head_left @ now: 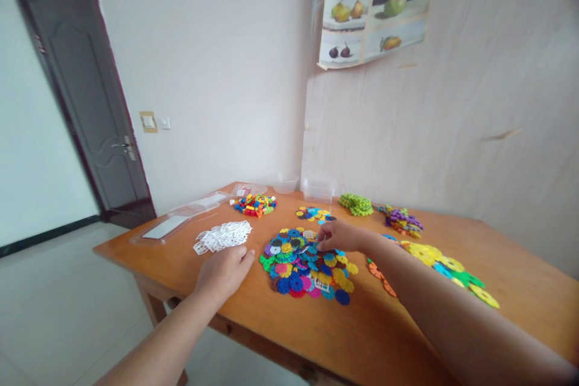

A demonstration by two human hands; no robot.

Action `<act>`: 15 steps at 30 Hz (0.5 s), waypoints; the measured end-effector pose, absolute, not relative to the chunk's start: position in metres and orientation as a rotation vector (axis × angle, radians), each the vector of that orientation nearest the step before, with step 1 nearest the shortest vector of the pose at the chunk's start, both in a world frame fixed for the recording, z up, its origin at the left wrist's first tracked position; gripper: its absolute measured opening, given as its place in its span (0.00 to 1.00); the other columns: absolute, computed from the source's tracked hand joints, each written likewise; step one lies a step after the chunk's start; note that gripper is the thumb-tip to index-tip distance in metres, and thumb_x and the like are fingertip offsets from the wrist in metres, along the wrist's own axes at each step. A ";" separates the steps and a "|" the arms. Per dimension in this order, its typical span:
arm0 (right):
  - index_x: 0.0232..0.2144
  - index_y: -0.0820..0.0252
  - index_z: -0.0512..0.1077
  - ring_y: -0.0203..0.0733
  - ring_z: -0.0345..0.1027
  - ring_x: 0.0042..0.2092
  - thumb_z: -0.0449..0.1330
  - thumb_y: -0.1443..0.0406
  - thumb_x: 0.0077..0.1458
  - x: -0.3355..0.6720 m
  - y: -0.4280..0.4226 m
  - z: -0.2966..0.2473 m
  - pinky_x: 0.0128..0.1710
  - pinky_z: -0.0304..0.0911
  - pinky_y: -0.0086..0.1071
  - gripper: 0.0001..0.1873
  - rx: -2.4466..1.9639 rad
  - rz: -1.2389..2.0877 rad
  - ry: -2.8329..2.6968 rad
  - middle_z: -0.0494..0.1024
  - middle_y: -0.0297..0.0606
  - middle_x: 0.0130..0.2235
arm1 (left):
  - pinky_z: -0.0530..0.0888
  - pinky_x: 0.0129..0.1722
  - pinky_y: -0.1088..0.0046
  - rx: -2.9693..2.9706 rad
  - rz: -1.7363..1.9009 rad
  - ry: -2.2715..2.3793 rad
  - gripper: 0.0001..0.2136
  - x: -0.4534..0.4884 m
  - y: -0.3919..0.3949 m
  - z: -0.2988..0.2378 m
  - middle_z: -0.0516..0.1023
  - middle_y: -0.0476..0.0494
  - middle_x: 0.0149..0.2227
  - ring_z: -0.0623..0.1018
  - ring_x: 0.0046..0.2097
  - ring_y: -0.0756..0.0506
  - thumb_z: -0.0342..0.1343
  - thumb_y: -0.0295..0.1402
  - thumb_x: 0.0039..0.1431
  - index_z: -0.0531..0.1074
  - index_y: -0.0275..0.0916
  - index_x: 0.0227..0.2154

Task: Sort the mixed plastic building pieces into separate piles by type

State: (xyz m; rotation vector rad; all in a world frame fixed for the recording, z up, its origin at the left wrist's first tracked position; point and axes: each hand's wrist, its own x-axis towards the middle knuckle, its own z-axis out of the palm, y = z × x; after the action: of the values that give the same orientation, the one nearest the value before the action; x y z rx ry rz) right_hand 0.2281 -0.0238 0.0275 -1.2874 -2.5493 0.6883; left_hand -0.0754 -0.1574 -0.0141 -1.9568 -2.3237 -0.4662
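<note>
A mixed pile of notched plastic discs in blue, yellow, pink, green and other colours lies in the middle of the table. My right hand reaches over the pile's far right side, thumb and fingers pinched together at the discs; what is between the fingertips is too small to tell. Left of the pile, my left hand rests with curled fingers close to a heap of flat white plastic pieces. Its fingertips are mostly hidden. A few white pieces lie among the discs.
On the wooden table stand clear tubs. Small coloured bricks, a group of yellow and blue discs, green pieces, purple pieces and large yellow discs lie about. Clear lids are at the left.
</note>
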 end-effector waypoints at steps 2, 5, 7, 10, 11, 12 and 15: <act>0.34 0.58 0.78 0.37 0.69 0.32 0.66 0.60 0.41 0.226 -0.024 0.026 0.29 0.60 0.26 0.15 -1.282 0.699 -2.549 0.78 0.33 0.30 | 0.49 0.26 0.71 -1.954 -0.463 -2.329 0.22 -0.074 -0.158 -0.012 0.73 0.45 0.24 0.68 0.26 0.47 0.41 0.48 0.63 0.66 0.40 0.22; 0.32 0.58 0.77 0.37 0.69 0.31 0.67 0.62 0.39 0.225 -0.023 0.025 0.27 0.59 0.26 0.14 -1.274 0.737 -2.529 0.76 0.32 0.28 | 0.49 0.26 0.70 -1.956 -0.465 -2.332 0.22 -0.073 -0.160 -0.011 0.73 0.45 0.24 0.68 0.26 0.47 0.40 0.48 0.63 0.67 0.40 0.22; 0.29 0.59 0.75 0.36 0.67 0.30 0.67 0.64 0.38 0.225 -0.022 0.025 0.26 0.58 0.25 0.11 -1.275 0.777 -2.495 0.75 0.31 0.27 | 0.50 0.26 0.71 -1.960 -0.466 -2.337 0.22 -0.072 -0.160 -0.011 0.73 0.45 0.24 0.69 0.27 0.47 0.40 0.48 0.64 0.67 0.40 0.22; 0.24 0.61 0.72 0.33 0.65 0.28 0.65 0.66 0.40 0.224 -0.022 0.026 0.24 0.57 0.24 0.06 -1.281 0.854 -2.399 0.73 0.30 0.24 | 0.49 0.26 0.70 -1.959 -0.472 -2.339 0.22 -0.072 -0.161 -0.010 0.73 0.45 0.24 0.69 0.27 0.47 0.40 0.48 0.64 0.67 0.40 0.22; 0.24 0.61 0.72 0.32 0.64 0.27 0.64 0.66 0.41 0.224 -0.021 0.026 0.24 0.56 0.23 0.05 -1.285 0.884 -2.355 0.72 0.29 0.24 | 0.49 0.26 0.70 -1.955 -0.473 -2.335 0.22 -0.072 -0.161 -0.010 0.72 0.45 0.24 0.68 0.26 0.48 0.40 0.47 0.64 0.66 0.40 0.22; 0.24 0.61 0.71 0.31 0.63 0.26 0.63 0.66 0.43 0.223 -0.020 0.026 0.23 0.56 0.23 0.04 -1.294 0.914 -2.305 0.72 0.29 0.23 | 0.48 0.26 0.70 -1.952 -0.473 -2.332 0.22 -0.072 -0.160 -0.010 0.72 0.46 0.23 0.68 0.26 0.48 0.41 0.47 0.64 0.66 0.40 0.22; 0.26 0.61 0.70 0.29 0.60 0.22 0.60 0.65 0.49 0.222 -0.014 0.024 0.20 0.55 0.22 0.04 -1.359 0.976 -2.136 0.71 0.29 0.21 | 0.47 0.26 0.70 -1.952 -0.469 -2.324 0.21 -0.073 -0.159 -0.012 0.70 0.46 0.23 0.67 0.26 0.48 0.41 0.47 0.64 0.66 0.39 0.22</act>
State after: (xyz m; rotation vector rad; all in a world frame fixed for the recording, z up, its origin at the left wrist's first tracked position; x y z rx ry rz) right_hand 0.2225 -0.0140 0.0241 -1.3592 -2.1360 0.9765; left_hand -0.0728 -0.1594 -0.0115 -1.9520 -2.3236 -0.4695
